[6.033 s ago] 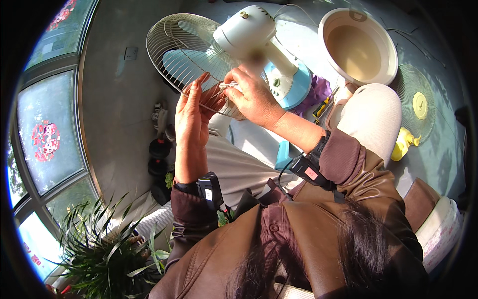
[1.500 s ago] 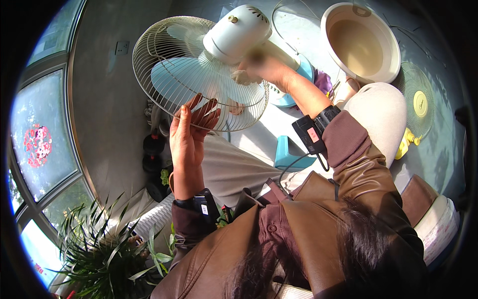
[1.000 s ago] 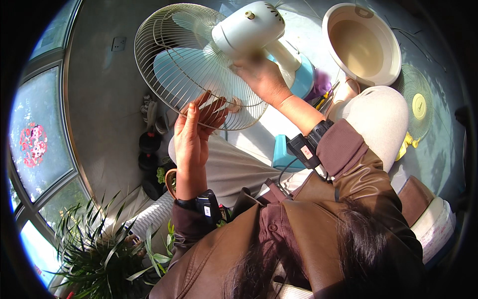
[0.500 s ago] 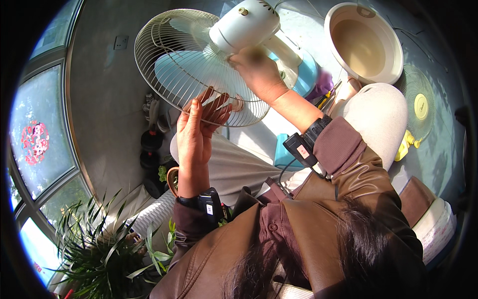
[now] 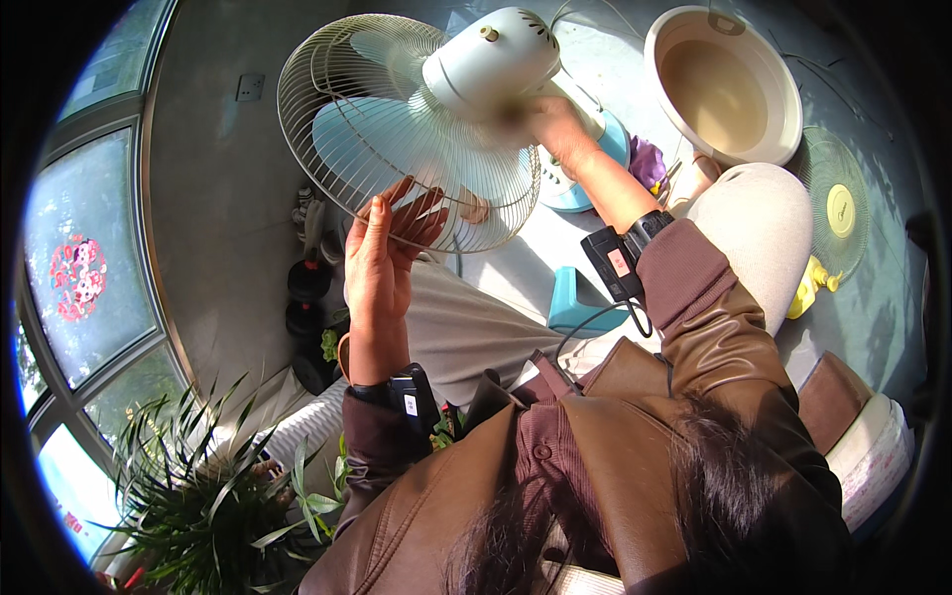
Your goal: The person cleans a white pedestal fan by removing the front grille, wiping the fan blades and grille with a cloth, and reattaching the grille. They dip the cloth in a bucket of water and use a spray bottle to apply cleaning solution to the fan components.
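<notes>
Nearest, at six o'clock, is the person's brown jacket (image 5: 436, 496), with a leafy plant (image 5: 198, 496) at eight o'clock and a small blue plastic piece (image 5: 570, 302) at three, just beside the light trousers (image 5: 466, 327). A black device (image 5: 612, 263) is strapped at the right wrist, another (image 5: 409, 392) at the left.

Farther out, the left hand (image 5: 382, 263) points to twelve, its fingers straight and slightly spread against the near rim of the fan's wire guard (image 5: 397, 169), thumb apart from them. The fan stands between eleven and twelve o'clock; blue blades (image 5: 367, 139) show through the wires, with the white motor housing (image 5: 493, 64) to their right. The right hand (image 5: 563, 131) reaches in below the housing, by the back of the guard; its fingertips are blurred, so I cannot tell whether they pinch anything.

A yellow object (image 5: 813, 288) lies at three o'clock, a round ribbed cover (image 5: 831, 203) just before it, and between one and two a purple cloth (image 5: 647, 162) and, beyond, a pale basin (image 5: 650, 69) of cloudy liquid
</notes>
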